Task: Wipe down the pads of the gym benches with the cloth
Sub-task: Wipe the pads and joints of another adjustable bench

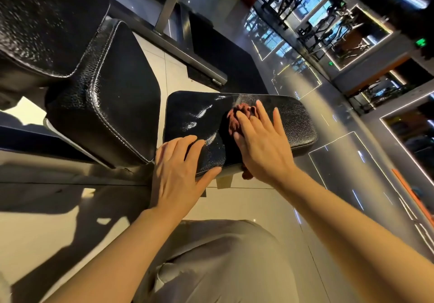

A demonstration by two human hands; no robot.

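A small black leather bench pad (291,119) lies in the middle of the view, with wet streaks on its left half. My right hand (260,143) presses a crumpled reddish-brown cloth (237,120) flat against the pad's middle, fingers spread over it. One end of the cloth hangs below the pad's near edge. My left hand (178,171) rests on the pad's near left corner, fingers apart and thumb along the edge, holding nothing. A larger black pad (112,96) stands to the left, and a third, speckled with droplets (47,20), fills the upper left.
A grey metal frame beam (187,56) runs behind the pads. Pale floor tiles (246,204) lie below, and my grey trouser leg (223,262) is at the bottom. Gym machines and lit windows (324,16) sit far back at the upper right.
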